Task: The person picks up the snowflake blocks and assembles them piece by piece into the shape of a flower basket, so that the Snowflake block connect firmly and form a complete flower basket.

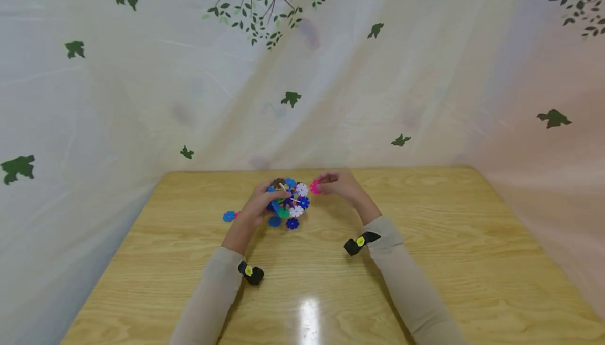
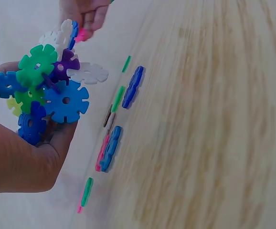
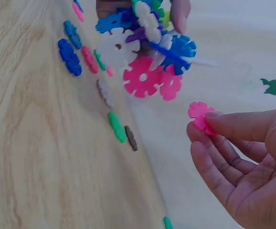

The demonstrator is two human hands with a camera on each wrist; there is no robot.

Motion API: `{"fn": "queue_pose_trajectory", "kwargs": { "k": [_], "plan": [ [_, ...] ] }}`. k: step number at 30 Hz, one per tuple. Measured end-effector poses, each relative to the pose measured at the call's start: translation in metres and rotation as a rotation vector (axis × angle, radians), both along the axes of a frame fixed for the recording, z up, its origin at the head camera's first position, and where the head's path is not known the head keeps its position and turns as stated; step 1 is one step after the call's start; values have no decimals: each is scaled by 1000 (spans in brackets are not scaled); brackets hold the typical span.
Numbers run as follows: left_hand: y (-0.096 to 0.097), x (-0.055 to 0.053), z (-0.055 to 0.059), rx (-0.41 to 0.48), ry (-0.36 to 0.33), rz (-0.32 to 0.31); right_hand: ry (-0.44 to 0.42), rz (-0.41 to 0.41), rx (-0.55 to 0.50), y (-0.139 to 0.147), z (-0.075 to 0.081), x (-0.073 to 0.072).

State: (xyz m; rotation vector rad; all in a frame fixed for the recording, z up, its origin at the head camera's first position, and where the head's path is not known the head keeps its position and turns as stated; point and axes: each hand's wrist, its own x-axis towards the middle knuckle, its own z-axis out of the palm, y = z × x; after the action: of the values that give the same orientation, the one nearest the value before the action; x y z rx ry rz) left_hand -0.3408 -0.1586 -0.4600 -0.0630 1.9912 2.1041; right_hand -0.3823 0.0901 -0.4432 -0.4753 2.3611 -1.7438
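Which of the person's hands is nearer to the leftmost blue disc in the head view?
Left. The left hand is just right of the blue disc, holding the cluster; the right hand is farther right, beyond the cluster.

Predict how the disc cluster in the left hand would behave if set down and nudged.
The disc cluster would probably rock rather than roll smoothly, since discs jut at many angles. It looks light: thin, plastic-looking, held by the left hand alone. A hard push might loosen discs that appear merely slotted together.

Head view overlooks both hands [image 1: 257,204] [image 1: 344,186], wrist views nearer.
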Motion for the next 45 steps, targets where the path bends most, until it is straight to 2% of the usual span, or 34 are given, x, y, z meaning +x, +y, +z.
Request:
{"fn": "queue_pose_trajectory", "kwargs": {
  "k": [5,10,18,33,39,45],
  "plan": [
    [1,2,-1,-2,-19,-32,90,-36,-95,-5,10,6],
    [3,4,1,-6,-42,-40,164,-20,-149,-16,17,16],
    [7,8,4,-52,-2,-57,235,15,-125,-30,16,26],
    [11,10,7,-84,1,-49,369,13,-31,-33,14,26],
    [13,11,9,-109,24,-32,397,-2,-11,-36,14,28],
    [14,14,10,-115,48,-13,375,-12,-3,-39,14,32]
  ]
}}
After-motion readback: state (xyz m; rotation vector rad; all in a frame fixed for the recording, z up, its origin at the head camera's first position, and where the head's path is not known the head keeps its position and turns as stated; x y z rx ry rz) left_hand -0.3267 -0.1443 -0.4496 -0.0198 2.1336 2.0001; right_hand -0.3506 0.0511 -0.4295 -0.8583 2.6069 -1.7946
